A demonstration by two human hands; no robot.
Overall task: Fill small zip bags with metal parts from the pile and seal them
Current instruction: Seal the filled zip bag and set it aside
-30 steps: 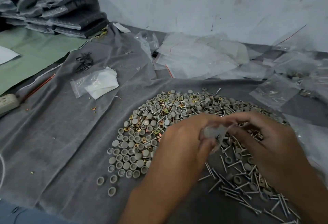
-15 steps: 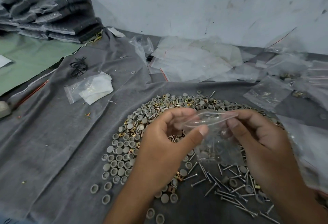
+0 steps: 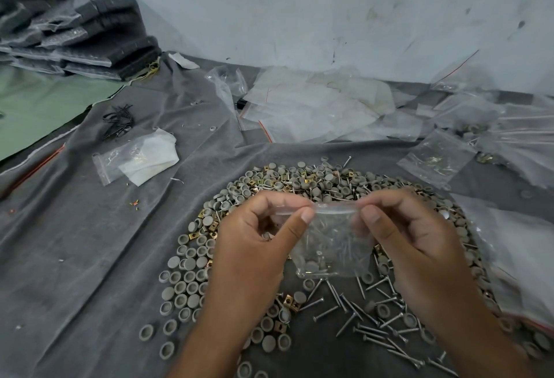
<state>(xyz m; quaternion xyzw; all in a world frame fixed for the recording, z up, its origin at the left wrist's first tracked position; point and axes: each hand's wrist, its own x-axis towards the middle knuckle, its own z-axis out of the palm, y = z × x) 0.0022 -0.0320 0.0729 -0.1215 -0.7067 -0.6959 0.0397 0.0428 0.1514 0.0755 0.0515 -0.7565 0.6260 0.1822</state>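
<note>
A small clear zip bag [image 3: 332,245] hangs between my hands above the pile, holding nails, grey caps and a brass clip at its bottom. My left hand [image 3: 257,245] pinches the bag's top strip at the left end between thumb and fingers. My right hand [image 3: 410,242] pinches the same strip at the right end. The strip looks pressed flat between the two pinches. The pile of parts [image 3: 299,185] spreads on the grey cloth: grey round caps, brass clips and loose nails [image 3: 368,317] just below the bag.
Empty zip bags [image 3: 305,107] lie in a heap at the back, and filled bags [image 3: 509,131] pile up at the right. A bag with white paper [image 3: 141,158] lies at the left. Black wrapped packs [image 3: 78,29] are stacked at the far left by the wall.
The bag's mouth was held open half a second ago; now both hands pinch its top strip flat. The hands and bag sit slightly higher over the pile.
</note>
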